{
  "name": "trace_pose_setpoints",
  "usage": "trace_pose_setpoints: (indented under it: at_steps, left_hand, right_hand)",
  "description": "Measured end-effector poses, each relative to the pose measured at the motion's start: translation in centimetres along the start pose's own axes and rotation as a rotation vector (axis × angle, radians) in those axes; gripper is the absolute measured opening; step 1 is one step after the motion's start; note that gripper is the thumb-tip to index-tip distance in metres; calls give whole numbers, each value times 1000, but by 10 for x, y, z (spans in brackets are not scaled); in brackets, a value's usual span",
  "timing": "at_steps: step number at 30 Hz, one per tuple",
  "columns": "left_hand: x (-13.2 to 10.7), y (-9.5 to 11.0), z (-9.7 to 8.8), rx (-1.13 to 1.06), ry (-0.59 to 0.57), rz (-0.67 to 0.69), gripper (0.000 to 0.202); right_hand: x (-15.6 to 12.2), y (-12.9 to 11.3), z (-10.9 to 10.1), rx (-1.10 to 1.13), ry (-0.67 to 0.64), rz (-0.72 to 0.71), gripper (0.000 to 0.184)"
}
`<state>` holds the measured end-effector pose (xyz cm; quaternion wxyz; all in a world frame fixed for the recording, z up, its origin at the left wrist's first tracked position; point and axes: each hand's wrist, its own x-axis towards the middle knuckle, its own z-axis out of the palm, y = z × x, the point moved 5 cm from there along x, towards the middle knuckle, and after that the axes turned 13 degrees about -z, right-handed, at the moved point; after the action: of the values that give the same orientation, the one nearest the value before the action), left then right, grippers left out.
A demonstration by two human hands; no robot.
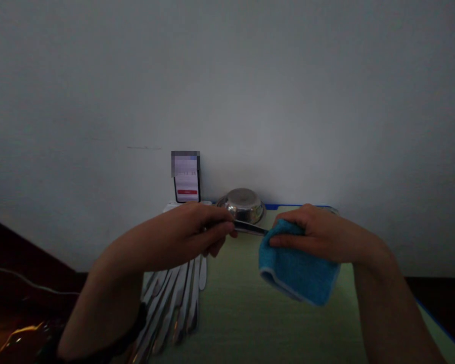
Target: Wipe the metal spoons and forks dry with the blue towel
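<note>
Nearest, a row of metal cutlery [174, 303] lies on the green table [269, 333]. Above the table, the left hand [202, 230] pinches one end of a metal utensil [249, 227], while the right hand [311, 230] is closed on a blue cloth [299, 273] at its other end. Beyond sit an upturned metal bowl [242, 205] and, to its left, an upright phone [187, 179] near the wall [273, 101].

A slim, shiny metal utensil [249, 227] is held nearly level above the counter [250, 313], dipping slightly to the right, both ends hidden. A blue cloth [301, 275] with a pale hem folds over its right end, hanging toward the counter's near edge.
</note>
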<state>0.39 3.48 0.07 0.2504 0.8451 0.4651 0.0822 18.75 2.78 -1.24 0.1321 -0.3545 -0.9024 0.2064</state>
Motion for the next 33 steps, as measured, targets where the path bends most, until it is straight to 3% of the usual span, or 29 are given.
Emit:
trace_pose_setpoints:
  at_steps: [7, 33]
  left_hand:
    - [0, 15, 2, -15, -69, 43, 27]
    - [8, 18, 11, 46, -129, -24, 26]
  right_hand:
    - [4, -9, 2, -2, -1, -59, 33]
    - [11, -16, 5, -58, -53, -95, 33]
